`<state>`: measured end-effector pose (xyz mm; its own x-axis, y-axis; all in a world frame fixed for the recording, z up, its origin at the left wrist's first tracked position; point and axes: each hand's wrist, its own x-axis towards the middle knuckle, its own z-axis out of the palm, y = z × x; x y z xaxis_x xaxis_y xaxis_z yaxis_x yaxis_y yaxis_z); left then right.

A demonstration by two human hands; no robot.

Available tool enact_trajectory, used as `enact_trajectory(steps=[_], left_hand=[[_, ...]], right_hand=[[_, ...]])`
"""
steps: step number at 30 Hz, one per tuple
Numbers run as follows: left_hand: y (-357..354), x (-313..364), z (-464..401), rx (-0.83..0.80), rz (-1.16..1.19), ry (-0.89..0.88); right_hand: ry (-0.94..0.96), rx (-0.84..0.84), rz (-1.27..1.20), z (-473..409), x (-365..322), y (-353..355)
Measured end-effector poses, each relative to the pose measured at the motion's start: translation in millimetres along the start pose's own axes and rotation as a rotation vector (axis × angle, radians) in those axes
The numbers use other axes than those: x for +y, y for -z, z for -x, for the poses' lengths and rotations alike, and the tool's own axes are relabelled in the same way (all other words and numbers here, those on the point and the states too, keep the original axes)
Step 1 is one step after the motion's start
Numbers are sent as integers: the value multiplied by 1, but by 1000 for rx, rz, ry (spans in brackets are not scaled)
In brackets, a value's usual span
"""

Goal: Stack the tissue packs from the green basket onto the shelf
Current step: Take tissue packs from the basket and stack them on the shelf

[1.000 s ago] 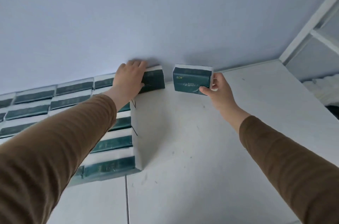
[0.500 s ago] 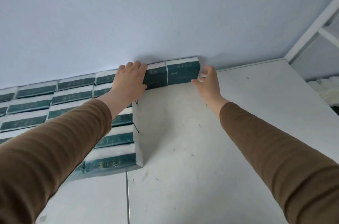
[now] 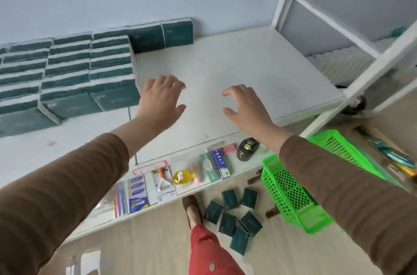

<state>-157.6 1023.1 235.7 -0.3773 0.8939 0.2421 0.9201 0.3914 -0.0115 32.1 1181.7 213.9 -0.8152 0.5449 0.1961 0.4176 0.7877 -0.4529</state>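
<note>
White shelf top surface spans the frame; stacked tissue packs fill its left half in rows against the wall, the two rightmost packs standing at the back edge. Green basket sits low on the right beside the shelf, tilted. Loose tissue packs lie scattered on the floor just left of the basket. Left hand hovers above the bare shelf, fingers relaxed, slightly spread, holding nothing. Right hand hovers alongside, well apart, fingers loosely curled and spread, empty.
</note>
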Motion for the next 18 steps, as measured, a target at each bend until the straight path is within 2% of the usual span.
enact_trajectory(steps=[3,9,13,18], left_hand=[[1,55,42,3,51,-56],[-17,155,77,-40,146,-173],[-47,219,78,-167,198,-222],[-103,310,56,-368,260,-303]], right_hand=[[-31,13,44,73,14,20],[-212,-19,52,182,79,45],[-435,-78,27,226,146,58],[-811,-86,-152,271,252,68]])
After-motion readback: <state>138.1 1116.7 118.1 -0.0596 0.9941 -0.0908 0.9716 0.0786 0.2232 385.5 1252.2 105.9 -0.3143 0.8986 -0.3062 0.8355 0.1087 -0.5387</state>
